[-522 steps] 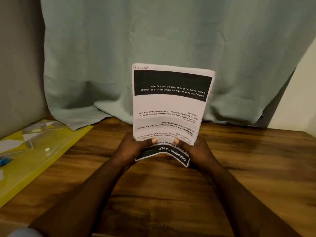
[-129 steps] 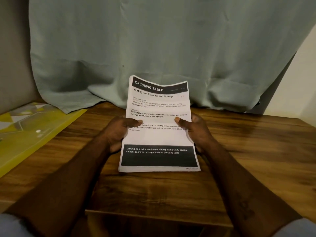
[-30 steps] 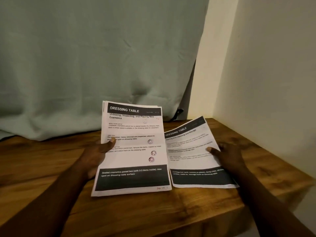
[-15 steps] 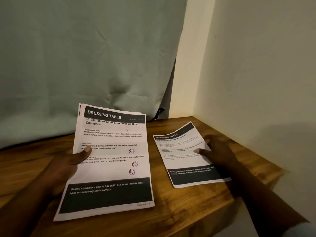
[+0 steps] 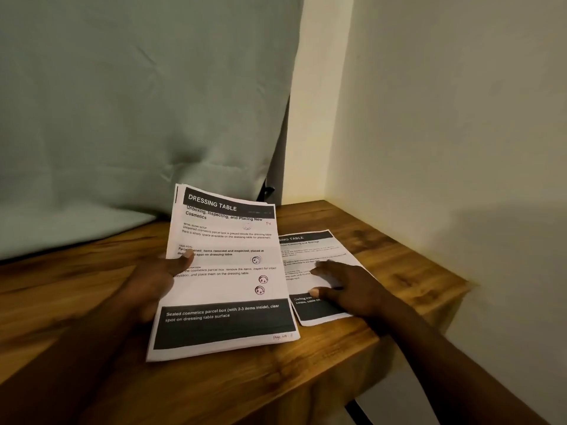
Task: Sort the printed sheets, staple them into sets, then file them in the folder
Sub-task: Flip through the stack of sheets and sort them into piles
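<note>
Wooden table (image 5: 383, 250) seen from above, tucked into a corner between a pale green curtain (image 5: 138, 102) and a cream wall (image 5: 460, 118). Left hand (image 5: 153, 282) gripping a stack of printed sheets (image 5: 227, 289) at its left edge — thumb pressed on top of the front page, remaining fingers hidden underneath. Stack tilted up toward the camera, bottom edge close to the table's front, top edge lifted in front of the curtain. Front page headed "DRESSING TABLE" in white on a dark band, with the title "Unboxing, Inspecting, and Placing New Cosmetics", three small round marks down the right side and a dark block of white text across the bottom. To the right, a single printed sheet (image 5: 316, 250) lying flat on the table near its right edge, left side partly covered by the held stack. Right hand (image 5: 346, 289) resting palm-down on that sheet, fingers spread and pointing left, thumb near the dark band at the bottom — slightly blurred. Same "DRESSING TABLE" heading on the flat sheet, partly cut off; smaller text too blurred to read.
</note>
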